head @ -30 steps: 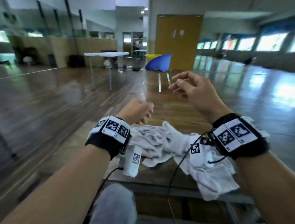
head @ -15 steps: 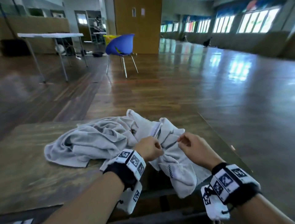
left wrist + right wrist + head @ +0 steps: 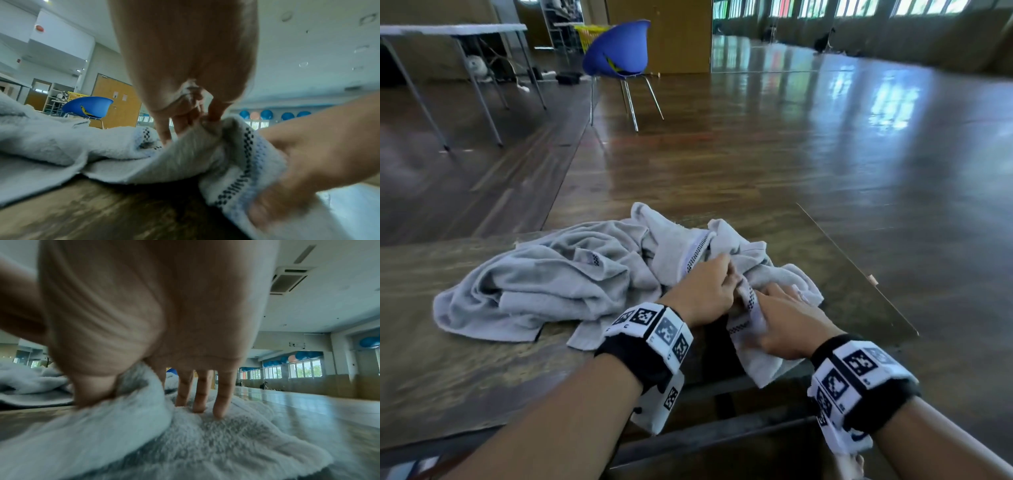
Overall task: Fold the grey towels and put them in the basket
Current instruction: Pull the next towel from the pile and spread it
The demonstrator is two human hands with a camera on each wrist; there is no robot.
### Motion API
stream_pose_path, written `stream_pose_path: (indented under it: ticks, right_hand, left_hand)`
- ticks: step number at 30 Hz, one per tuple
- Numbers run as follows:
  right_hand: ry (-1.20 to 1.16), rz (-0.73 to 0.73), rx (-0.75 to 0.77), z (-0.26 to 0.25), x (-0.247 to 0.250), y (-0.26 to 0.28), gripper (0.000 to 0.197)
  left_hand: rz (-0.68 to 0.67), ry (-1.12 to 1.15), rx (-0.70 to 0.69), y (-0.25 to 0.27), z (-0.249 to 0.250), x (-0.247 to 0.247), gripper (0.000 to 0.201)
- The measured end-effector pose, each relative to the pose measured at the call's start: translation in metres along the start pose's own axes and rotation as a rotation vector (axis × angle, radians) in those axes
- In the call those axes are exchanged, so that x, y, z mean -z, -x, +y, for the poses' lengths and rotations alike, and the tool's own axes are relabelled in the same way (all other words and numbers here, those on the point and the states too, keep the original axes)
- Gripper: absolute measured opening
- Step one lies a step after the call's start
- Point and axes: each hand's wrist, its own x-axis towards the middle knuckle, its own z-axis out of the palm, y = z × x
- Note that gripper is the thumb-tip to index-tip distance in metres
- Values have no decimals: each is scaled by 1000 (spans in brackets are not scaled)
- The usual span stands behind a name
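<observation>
Grey towels [image 3: 544, 284]: crumpled heap on desk [image 3: 448, 370], spreading left of both hands. Left hand [image 3: 702, 291]: pinches a hem with a checked border. Right hand [image 3: 787, 325]: thumb apparently clamps the same hem, though blurred; fingers [image 3: 220, 399] straight, tips on pile. Blue chair [image 3: 616, 51]: far beyond hands, on the floor.

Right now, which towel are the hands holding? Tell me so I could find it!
Look at the worn wooden table with a crumpled heap of grey terry towels. The held grey towel is at the heap's right end, spilling over the near edge. Unlike the towel lying alone to the left, both hands grip its checkered border.
</observation>
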Motion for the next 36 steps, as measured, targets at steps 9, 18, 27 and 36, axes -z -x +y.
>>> stream_pose_path:
  ticks: [9,18,27,36]
  right_hand:
    - [-1260,671,-91,16,59,-11,28]
    - [-1664,725,-14,15,77,-13,21]
    - [-1640,552,-36,-5,60,-28,27]
    - [-1766,303,156,-30,56,-14,45]
  left_hand:
    - [119,-20,-125,-4,-6,17,27]
    - [474,617,172,3,4,57,29]
    - [464,1212,-52,15,32,82,41]
    - [142,1424,-89,17,37,89,60]
